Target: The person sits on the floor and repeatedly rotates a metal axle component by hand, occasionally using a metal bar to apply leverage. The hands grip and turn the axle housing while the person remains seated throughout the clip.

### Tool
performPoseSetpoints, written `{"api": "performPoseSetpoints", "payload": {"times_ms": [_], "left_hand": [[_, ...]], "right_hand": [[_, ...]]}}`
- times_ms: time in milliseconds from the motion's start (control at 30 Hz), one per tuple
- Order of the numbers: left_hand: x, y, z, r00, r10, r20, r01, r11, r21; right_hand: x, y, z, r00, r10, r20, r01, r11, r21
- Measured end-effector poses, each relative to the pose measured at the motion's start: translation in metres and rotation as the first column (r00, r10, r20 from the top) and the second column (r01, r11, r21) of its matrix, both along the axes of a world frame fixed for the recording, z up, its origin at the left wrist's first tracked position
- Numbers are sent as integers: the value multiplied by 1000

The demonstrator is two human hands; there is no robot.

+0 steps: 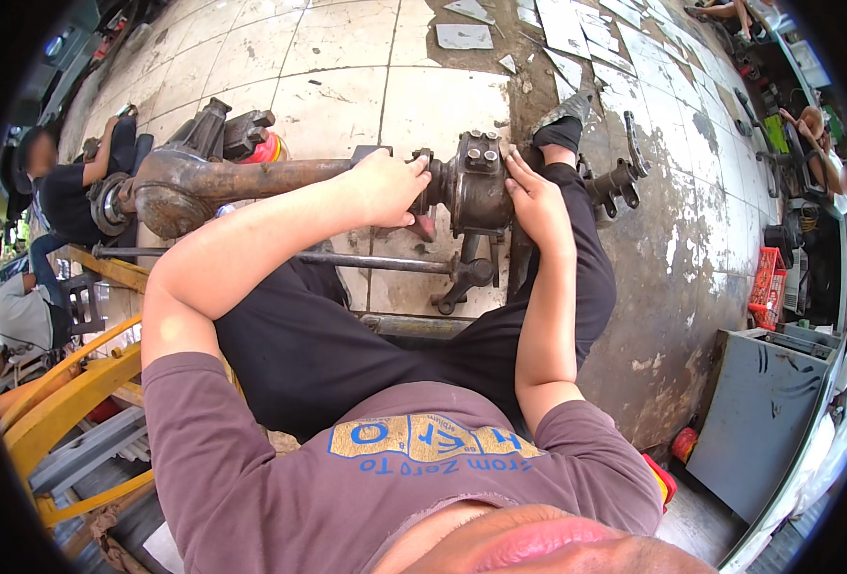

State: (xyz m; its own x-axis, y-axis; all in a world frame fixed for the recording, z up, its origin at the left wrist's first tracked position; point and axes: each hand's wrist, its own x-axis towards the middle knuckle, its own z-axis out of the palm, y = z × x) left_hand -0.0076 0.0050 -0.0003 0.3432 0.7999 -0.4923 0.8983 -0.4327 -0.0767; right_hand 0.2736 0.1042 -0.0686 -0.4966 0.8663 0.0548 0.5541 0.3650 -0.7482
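Observation:
A rusty vehicle axle (285, 179) lies across in front of my seated body, with a rounded differential housing (176, 191) to the left. At its right end sits a dark, greasy steering knuckle (478, 187) with several bolt heads on top. My left hand (385, 188) is closed over the axle beside the knuckle, fingers curled on its collar. My right hand (540, 203) lies against the knuckle's right face, fingers stretched out; its palm side is hidden. Below them, a long steering rod (375, 261) runs to a joint arm (468, 277) under the knuckle.
Right of my leg stands a dark metal shaft part (616, 184). Broken tiles (464, 36) lie on the far floor. A grey metal cabinet (758, 411) and a red crate (768, 287) stand right. Yellow frame bars (69, 378) are left. Other people sit at both sides.

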Motion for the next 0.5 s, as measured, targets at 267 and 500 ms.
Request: {"api": "performPoseSetpoints", "payload": {"times_ms": [267,500], "left_hand": [[-3,-4,-2,1000,20,9,-20,1000,8],[-4,-5,-3,998,8,61,-10,999,33]], "right_hand": [[4,-6,35,965,74,252,-70,997,-23],[17,5,27,958,164,237,-155,986,-56]]}}
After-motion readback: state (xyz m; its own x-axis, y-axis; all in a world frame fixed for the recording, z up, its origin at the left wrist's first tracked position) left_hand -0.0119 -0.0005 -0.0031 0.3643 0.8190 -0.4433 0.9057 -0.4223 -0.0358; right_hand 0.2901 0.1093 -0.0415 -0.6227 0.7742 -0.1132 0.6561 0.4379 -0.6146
